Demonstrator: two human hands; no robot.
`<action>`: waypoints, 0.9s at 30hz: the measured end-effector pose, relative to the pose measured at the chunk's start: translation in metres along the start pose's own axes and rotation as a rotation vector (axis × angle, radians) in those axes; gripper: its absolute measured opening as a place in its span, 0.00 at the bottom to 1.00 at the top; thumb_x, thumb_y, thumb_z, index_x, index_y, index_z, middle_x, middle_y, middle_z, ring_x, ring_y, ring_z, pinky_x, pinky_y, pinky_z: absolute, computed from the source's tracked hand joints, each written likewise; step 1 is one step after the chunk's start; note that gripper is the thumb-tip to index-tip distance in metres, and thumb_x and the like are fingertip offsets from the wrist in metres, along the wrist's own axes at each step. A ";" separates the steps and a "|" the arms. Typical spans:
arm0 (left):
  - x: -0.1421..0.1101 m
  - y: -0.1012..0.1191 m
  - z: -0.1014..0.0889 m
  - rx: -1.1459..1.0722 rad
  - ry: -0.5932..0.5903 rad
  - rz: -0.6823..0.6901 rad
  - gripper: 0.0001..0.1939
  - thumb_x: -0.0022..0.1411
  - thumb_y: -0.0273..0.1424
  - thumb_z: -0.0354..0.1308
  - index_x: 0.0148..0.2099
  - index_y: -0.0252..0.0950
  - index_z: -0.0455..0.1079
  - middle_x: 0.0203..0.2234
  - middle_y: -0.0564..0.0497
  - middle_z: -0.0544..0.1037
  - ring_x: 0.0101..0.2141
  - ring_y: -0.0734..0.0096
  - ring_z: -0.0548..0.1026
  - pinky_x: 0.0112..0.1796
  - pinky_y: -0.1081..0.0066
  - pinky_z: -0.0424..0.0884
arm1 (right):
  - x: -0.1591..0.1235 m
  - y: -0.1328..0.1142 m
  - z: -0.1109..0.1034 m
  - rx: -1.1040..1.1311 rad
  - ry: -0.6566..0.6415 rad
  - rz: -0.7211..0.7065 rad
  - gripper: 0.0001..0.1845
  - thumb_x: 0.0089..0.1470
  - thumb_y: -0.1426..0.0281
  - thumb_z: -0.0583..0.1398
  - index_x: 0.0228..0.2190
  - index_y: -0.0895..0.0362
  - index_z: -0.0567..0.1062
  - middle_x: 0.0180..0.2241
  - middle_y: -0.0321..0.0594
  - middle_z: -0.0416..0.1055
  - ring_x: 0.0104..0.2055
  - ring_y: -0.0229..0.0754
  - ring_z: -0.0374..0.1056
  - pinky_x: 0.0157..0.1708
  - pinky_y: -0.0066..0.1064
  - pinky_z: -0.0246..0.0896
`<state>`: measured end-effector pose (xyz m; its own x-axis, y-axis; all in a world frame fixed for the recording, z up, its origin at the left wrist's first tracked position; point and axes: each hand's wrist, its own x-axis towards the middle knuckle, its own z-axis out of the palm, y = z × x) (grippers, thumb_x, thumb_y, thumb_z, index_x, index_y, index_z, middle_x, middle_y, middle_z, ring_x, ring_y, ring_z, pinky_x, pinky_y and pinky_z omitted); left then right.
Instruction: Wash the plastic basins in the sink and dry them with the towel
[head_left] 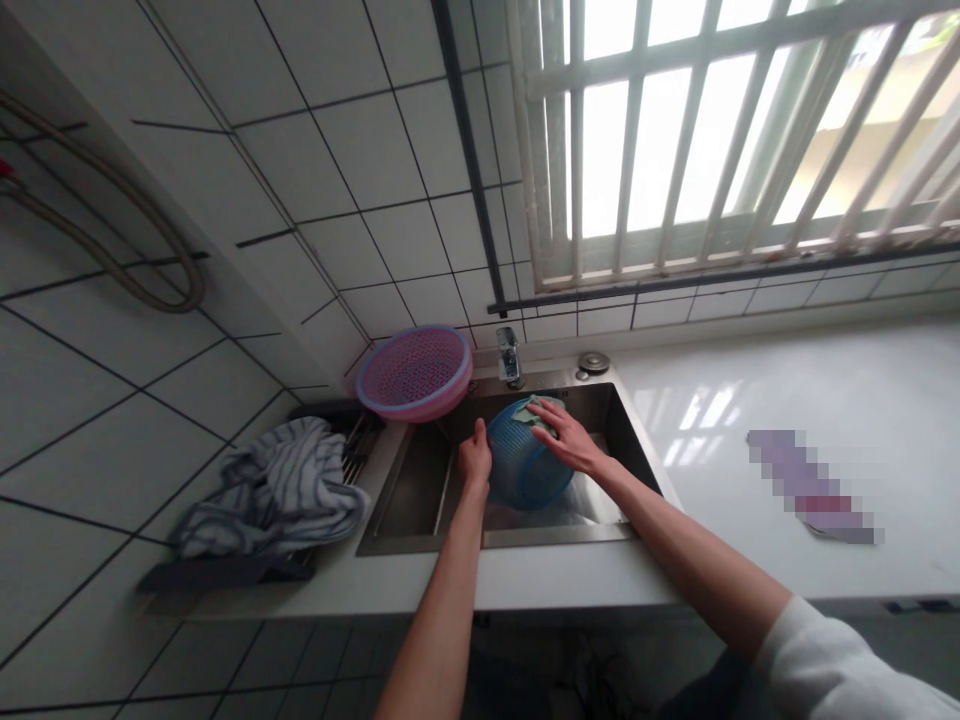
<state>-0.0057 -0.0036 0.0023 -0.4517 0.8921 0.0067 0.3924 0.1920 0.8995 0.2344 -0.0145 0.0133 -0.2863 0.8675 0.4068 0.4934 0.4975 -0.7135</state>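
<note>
A blue plastic basket (525, 465) is tilted on its side over the metal sink (630, 425), its round base turned towards me. My left hand (475, 456) grips the basket's left edge, thumb pointing up and fingers closed around it. On the upper right of the basket, my right hand (562, 436) presses a pale green cloth (525, 411) against the surface. Its fingers lie over the cloth. Behind the basket stands the chrome faucet (508, 355); whether water runs is not visible.
A pink and blue colander (416, 370) rests at the sink's back left corner. Left of the sink, a striped towel (277, 485) lies over a dark rack (225, 572). A drain strainer (594, 362) sits behind the sink. A blurred purple item (810, 485) lies on the white counter (720, 540).
</note>
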 end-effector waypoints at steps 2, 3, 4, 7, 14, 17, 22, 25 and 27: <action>-0.001 -0.002 -0.001 -0.058 -0.009 -0.016 0.42 0.59 0.71 0.47 0.24 0.36 0.72 0.18 0.46 0.71 0.26 0.60 0.73 0.26 0.68 0.62 | -0.004 -0.016 0.003 -0.105 -0.024 -0.093 0.35 0.67 0.45 0.57 0.68 0.45 0.69 0.73 0.41 0.58 0.76 0.60 0.49 0.73 0.61 0.47; -0.001 -0.004 -0.002 -0.085 -0.021 -0.023 0.42 0.57 0.72 0.48 0.25 0.36 0.72 0.18 0.47 0.71 0.26 0.62 0.72 0.26 0.68 0.61 | -0.007 -0.027 0.006 -0.159 -0.050 -0.155 0.34 0.66 0.44 0.58 0.67 0.43 0.69 0.72 0.39 0.59 0.76 0.60 0.48 0.73 0.61 0.45; -0.001 -0.005 -0.003 -0.109 -0.037 -0.028 0.43 0.55 0.73 0.49 0.25 0.35 0.72 0.19 0.47 0.72 0.25 0.63 0.71 0.26 0.68 0.61 | -0.010 -0.038 0.008 -0.206 -0.081 -0.219 0.34 0.65 0.44 0.59 0.67 0.42 0.70 0.72 0.38 0.61 0.76 0.61 0.48 0.74 0.62 0.43; -0.002 -0.007 -0.005 -0.161 -0.076 -0.021 0.43 0.52 0.73 0.52 0.27 0.34 0.74 0.22 0.47 0.74 0.26 0.65 0.71 0.27 0.68 0.62 | -0.017 -0.064 0.016 -0.294 -0.154 -0.346 0.35 0.63 0.42 0.60 0.65 0.42 0.72 0.71 0.37 0.63 0.76 0.63 0.47 0.74 0.63 0.39; -0.001 -0.003 -0.006 -0.057 -0.001 -0.005 0.42 0.56 0.72 0.47 0.24 0.36 0.70 0.19 0.48 0.71 0.25 0.65 0.69 0.25 0.69 0.59 | -0.008 -0.034 0.005 -0.143 -0.134 -0.259 0.28 0.68 0.48 0.57 0.65 0.42 0.73 0.70 0.38 0.64 0.75 0.56 0.54 0.74 0.57 0.47; 0.001 -0.002 -0.005 0.025 0.041 0.016 0.41 0.59 0.71 0.43 0.23 0.38 0.68 0.19 0.46 0.71 0.25 0.63 0.70 0.26 0.68 0.58 | -0.003 -0.014 -0.002 -0.042 -0.048 -0.003 0.32 0.71 0.48 0.52 0.68 0.47 0.69 0.71 0.44 0.62 0.72 0.54 0.59 0.70 0.53 0.56; -0.005 0.004 0.002 -0.066 -0.064 0.096 0.41 0.55 0.74 0.43 0.23 0.39 0.63 0.19 0.51 0.67 0.25 0.67 0.65 0.28 0.68 0.58 | -0.009 -0.036 0.012 -0.205 -0.107 -0.118 0.35 0.67 0.45 0.57 0.67 0.45 0.69 0.74 0.43 0.56 0.77 0.63 0.44 0.74 0.64 0.39; -0.009 0.008 0.002 -0.177 -0.121 0.119 0.42 0.49 0.77 0.46 0.25 0.40 0.60 0.20 0.55 0.63 0.26 0.71 0.61 0.28 0.69 0.58 | -0.011 -0.046 0.018 -0.236 -0.197 -0.310 0.31 0.66 0.45 0.59 0.65 0.43 0.73 0.72 0.39 0.60 0.77 0.61 0.44 0.75 0.64 0.32; -0.010 0.008 0.001 -0.183 -0.136 0.097 0.43 0.46 0.78 0.47 0.24 0.40 0.59 0.19 0.56 0.62 0.25 0.72 0.60 0.28 0.70 0.56 | -0.007 -0.036 0.013 -0.185 -0.211 -0.311 0.31 0.67 0.47 0.58 0.66 0.43 0.72 0.72 0.38 0.59 0.77 0.58 0.47 0.76 0.61 0.38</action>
<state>0.0026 -0.0103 0.0091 -0.3020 0.9521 0.0486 0.2711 0.0369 0.9618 0.2082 -0.0390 0.0288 -0.5970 0.6660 0.4472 0.4908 0.7442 -0.4531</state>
